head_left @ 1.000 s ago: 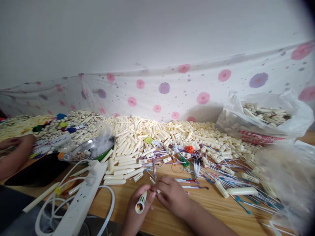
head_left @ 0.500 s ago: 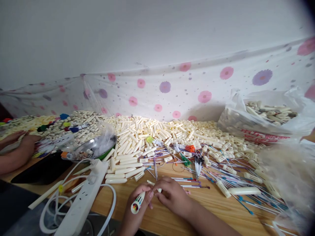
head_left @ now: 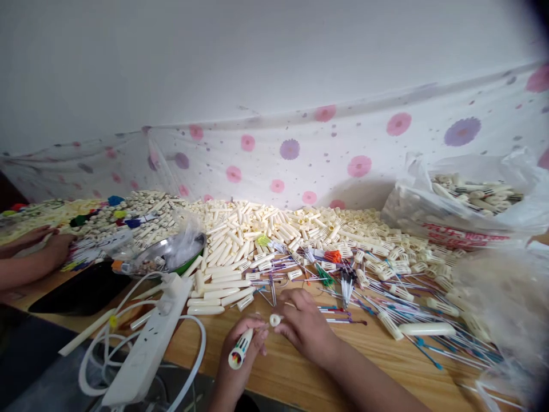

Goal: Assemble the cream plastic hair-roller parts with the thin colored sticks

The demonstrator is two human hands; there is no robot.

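Observation:
My left hand [head_left: 240, 357] is closed around a cream slotted pen barrel [head_left: 242, 345], whose open end points toward me and shows several coloured pieces inside. In my right hand [head_left: 306, 329], thumb and fingers pinch a small cream pen part with a round hole [head_left: 275, 320]. This part is close to the far end of the barrel; whether they touch I cannot tell. Just beyond my hands lie thin pen refills with coloured ends [head_left: 337, 310], and a loose slotted barrel [head_left: 245, 302] rests beside plain cream pen tubes [head_left: 206, 310].
A white power strip [head_left: 143, 343] with looped cables is at my left, near a black tray-like object [head_left: 79, 289] and a metal bowl [head_left: 148, 254]. Another person's hands [head_left: 55, 249] work at far left. A filled plastic bag [head_left: 463, 229] stands at right.
My hands have drawn slightly apart, my right hand a little to the right and up. The small cream part has turned so its hole faces me. The view has shifted slightly.

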